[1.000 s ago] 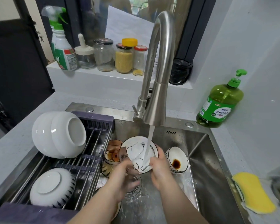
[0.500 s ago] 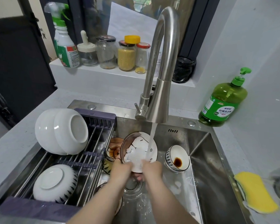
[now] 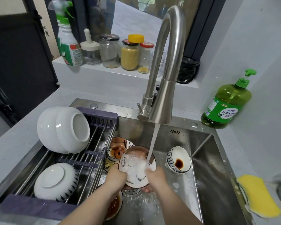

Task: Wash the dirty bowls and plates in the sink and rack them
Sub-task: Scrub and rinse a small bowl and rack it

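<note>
Head camera is looking down into the sink, where a person is rinsing a small cartoon-printed plate under the water stream falling from the faucet. The plate is being held above the drain, tilted with its face up toward the person, and the water is striking its upper right part. The left hand is gripping the plate's left rim. The right hand is holding the lower right rim, its fingers curling under the plate's back. So both hands are closed on the one plate.

The drying rack is sitting over the left half of the sink, directly left of the plate, so the left hand is the nearer one for carrying it across. Two white bowls are leaning at the rack's far end, and an overturned patterned bowl is lying at its near end. I would judge the bars between them the likely landing spot.

More dirty pieces are waiting. An orange dish is touching the plate's far left side, a sauce-stained bowl is leaning to the right, and a smeared plate is lying beneath the left forearm. A yellow sponge is resting on the tabletop at the right.
</note>
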Demonstrator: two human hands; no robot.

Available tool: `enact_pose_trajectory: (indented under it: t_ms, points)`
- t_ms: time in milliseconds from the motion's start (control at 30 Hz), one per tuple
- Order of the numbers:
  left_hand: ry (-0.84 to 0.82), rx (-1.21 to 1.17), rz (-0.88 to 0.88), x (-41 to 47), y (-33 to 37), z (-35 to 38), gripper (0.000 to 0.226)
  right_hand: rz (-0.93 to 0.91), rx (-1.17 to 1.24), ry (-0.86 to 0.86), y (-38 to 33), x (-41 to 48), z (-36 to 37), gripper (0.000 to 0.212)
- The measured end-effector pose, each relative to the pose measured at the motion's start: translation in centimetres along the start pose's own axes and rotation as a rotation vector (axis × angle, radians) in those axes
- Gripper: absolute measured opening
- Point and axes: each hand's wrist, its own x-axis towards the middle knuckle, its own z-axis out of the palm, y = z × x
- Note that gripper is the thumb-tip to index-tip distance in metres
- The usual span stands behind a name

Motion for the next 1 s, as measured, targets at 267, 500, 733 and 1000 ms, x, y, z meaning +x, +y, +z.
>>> enact_pose_trajectory:
  t_ms: [267,500,733,1000]
  points:
    - [-0.026,0.381,0.481,0.8,0.4,-3.4,0.066,-0.161,-0.050,-0.078,-0.5,0.0,-0.3,0.007]
    - [0.014,0.584,0.689,0.1,-0.8,-6.4,0.068,-0.426,-0.299,-0.093,-0.4,-0.8,1.0,0.043]
    - [0.043,0.587,0.768,-0.3,-0.5,-6.6,0.060,-0.495,-0.303,-0.046,-0.7,-1.3,1.4,0.044]
    - [-0.339,0.269,0.551,-1.5,0.7,-7.9,0.071,-0.452,-0.393,-0.022,-1.1,-2.1,1.5,0.035]
